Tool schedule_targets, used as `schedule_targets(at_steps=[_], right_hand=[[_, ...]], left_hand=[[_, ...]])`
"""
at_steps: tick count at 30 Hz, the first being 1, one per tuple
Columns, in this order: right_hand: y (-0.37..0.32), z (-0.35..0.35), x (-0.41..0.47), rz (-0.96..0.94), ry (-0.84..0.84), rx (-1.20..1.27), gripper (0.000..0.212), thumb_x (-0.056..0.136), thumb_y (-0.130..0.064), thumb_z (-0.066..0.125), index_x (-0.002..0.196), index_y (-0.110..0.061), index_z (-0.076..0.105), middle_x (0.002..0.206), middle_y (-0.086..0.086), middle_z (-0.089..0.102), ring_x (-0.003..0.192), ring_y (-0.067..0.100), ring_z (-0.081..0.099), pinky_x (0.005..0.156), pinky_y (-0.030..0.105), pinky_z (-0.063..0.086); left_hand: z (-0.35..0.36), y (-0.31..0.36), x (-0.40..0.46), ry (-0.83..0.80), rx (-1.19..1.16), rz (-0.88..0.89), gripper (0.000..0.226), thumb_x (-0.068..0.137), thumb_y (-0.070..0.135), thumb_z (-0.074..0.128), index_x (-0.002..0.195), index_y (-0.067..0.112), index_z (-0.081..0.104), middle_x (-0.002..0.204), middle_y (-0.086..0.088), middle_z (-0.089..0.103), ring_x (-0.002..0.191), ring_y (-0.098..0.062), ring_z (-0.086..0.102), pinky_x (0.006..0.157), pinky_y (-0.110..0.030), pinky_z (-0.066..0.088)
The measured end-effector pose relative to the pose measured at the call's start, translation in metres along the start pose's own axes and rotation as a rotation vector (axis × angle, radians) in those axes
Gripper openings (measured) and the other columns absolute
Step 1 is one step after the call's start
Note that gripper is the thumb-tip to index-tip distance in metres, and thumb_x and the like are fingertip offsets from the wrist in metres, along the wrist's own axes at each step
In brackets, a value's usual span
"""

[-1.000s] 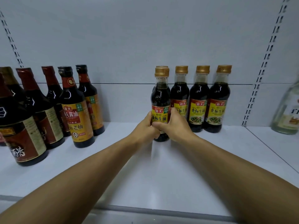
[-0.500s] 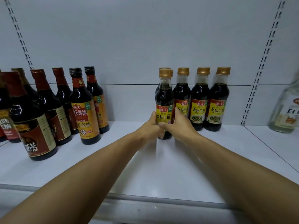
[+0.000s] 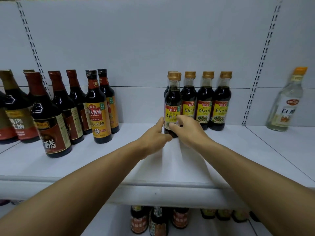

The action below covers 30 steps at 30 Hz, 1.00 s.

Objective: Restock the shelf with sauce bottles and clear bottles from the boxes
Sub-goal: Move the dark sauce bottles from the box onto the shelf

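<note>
The restocking looks partly done. A gold-capped sauce bottle (image 3: 172,106) stands upright on the shelf (image 3: 119,160), at the 9 o'clock end of a row of matching bottles (image 3: 205,101), one more directly behind it. The left hand (image 3: 154,136) lies against its 9 o'clock side with fingers nearly straight; the right hand (image 3: 188,129) curls its fingers round the lower label. A wide gap remains towards the dark bottles (image 3: 98,108) at 9 o'clock, and only one clear bottle (image 3: 286,101) shows at 3 o'clock. No boxes are in view.
</note>
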State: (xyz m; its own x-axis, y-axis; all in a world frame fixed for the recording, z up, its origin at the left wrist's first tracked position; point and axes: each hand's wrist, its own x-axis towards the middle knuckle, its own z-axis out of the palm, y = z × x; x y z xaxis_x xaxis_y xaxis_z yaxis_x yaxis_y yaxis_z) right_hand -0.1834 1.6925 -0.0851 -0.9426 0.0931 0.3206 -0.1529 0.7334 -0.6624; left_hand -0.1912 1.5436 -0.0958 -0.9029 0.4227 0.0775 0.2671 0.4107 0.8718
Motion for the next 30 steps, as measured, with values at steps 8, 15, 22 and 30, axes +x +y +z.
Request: schedule_targets(at_steps=[8, 15, 22, 30], right_hand=[[-0.035, 0.010, -0.065, -0.052, -0.021, -0.009, 0.047, 0.095, -0.044, 0.052, 0.134, -0.019, 0.054, 0.131, 0.000, 0.059, 0.119, 0.019, 0.056, 0.099, 0.046, 0.047], [-0.067, 0.022, -0.126, -0.089, -0.004, 0.027, 0.048, 0.095, -0.045, 0.052, 0.138, -0.024, 0.050, 0.139, -0.004, 0.055, 0.123, 0.013, 0.053, 0.104, 0.041, 0.044], [-0.096, 0.033, -0.181, -0.186, 0.037, 0.025, 0.033, 0.096, -0.039, 0.052, 0.122, -0.023, 0.065, 0.117, -0.010, 0.067, 0.107, 0.005, 0.059, 0.094, 0.031, 0.049], [-0.089, 0.064, -0.218, -0.232, -0.026, 0.010, 0.021, 0.094, -0.032, 0.056, 0.106, -0.025, 0.071, 0.101, -0.009, 0.070, 0.094, 0.007, 0.062, 0.083, 0.028, 0.051]], left_hand=[[-0.018, -0.012, -0.072, 0.014, 0.110, 0.017, 0.072, 0.098, 0.032, 0.052, 0.155, 0.034, 0.007, 0.163, 0.009, 0.013, 0.147, -0.015, 0.023, 0.110, -0.030, 0.024], [-0.033, -0.022, -0.137, 0.013, 0.135, 0.060, 0.071, 0.096, 0.038, 0.052, 0.155, 0.034, 0.011, 0.162, 0.010, 0.017, 0.146, -0.012, 0.024, 0.112, -0.030, 0.022], [-0.037, -0.025, -0.206, 0.021, 0.154, 0.206, 0.058, 0.095, 0.035, 0.051, 0.149, 0.042, 0.030, 0.154, 0.016, 0.036, 0.141, -0.005, 0.033, 0.115, -0.032, 0.030], [-0.028, -0.051, -0.248, -0.002, 0.117, 0.207, 0.045, 0.098, 0.020, 0.051, 0.140, 0.036, 0.049, 0.137, 0.012, 0.058, 0.128, -0.003, 0.050, 0.109, -0.038, 0.042]])
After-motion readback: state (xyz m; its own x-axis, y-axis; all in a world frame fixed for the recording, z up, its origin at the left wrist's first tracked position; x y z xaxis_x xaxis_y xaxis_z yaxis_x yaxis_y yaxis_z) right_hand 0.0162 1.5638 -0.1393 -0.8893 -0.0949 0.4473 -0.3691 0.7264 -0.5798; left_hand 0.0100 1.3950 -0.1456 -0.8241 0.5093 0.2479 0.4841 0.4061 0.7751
